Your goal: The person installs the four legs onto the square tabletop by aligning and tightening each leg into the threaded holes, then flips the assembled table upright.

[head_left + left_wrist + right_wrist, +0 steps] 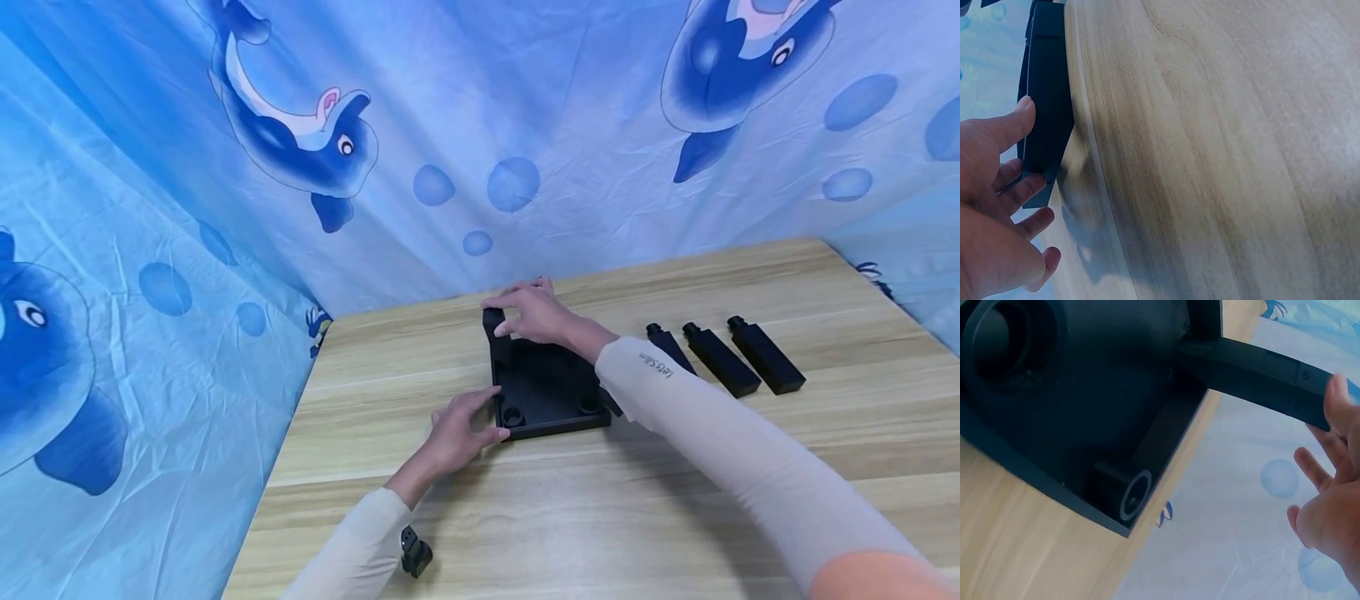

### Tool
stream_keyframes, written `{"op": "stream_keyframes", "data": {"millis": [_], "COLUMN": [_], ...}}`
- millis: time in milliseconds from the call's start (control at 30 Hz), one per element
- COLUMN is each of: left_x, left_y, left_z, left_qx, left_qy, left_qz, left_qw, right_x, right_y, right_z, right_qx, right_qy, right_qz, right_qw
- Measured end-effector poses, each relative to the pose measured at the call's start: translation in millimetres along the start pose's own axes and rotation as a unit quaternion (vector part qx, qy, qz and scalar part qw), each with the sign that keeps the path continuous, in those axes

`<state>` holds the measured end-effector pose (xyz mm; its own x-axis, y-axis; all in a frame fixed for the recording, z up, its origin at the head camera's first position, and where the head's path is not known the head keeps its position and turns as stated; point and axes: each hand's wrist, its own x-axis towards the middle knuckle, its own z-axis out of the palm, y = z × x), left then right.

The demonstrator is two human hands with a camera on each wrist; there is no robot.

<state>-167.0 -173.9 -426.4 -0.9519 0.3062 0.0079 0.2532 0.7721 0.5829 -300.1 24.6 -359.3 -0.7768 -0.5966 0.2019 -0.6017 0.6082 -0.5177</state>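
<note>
A black tray-like base (543, 392) with raised rims lies on the wooden table, round sockets showing in its corners. At its far left corner stands a black leg (498, 337), roughly upright. My right hand (536, 310) grips the upper end of this leg; the right wrist view shows the thumb on one side of the leg (1266, 378) and fingers on the other. Around the near left corner of the base, my left hand (459, 432) holds the rim between thumb and index finger. The other left fingers curl loosely beside the base's outer wall (1047, 94).
Several black legs with threaded-looking ends, among them the outermost leg (765, 354), lie side by side on the table (570, 517) at right. My right forearm partly covers one. A small black device (415, 552) shows by the left sleeve. A dolphin-print curtain (465, 108) hangs behind.
</note>
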Motion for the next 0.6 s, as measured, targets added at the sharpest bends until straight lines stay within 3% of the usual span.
{"op": "stream_keyframes", "data": {"millis": [300, 600], "left_x": [-0.2, -0.2], "left_y": [0.0, -0.6], "left_z": [-1.3, -0.9], "left_qx": [0.0, -0.004], "left_qy": [-0.006, -0.008], "left_qz": [0.0, -0.002], "left_qw": [1.0, 1.0], "right_x": [-16.9, -49.5], "right_y": [0.0, 20.3], "right_z": [-16.9, -31.2], "right_qx": [-0.001, 0.0], "right_qy": [-0.002, 0.003], "right_qz": [-0.024, -0.022], "right_qw": [0.9997, 0.9998]}}
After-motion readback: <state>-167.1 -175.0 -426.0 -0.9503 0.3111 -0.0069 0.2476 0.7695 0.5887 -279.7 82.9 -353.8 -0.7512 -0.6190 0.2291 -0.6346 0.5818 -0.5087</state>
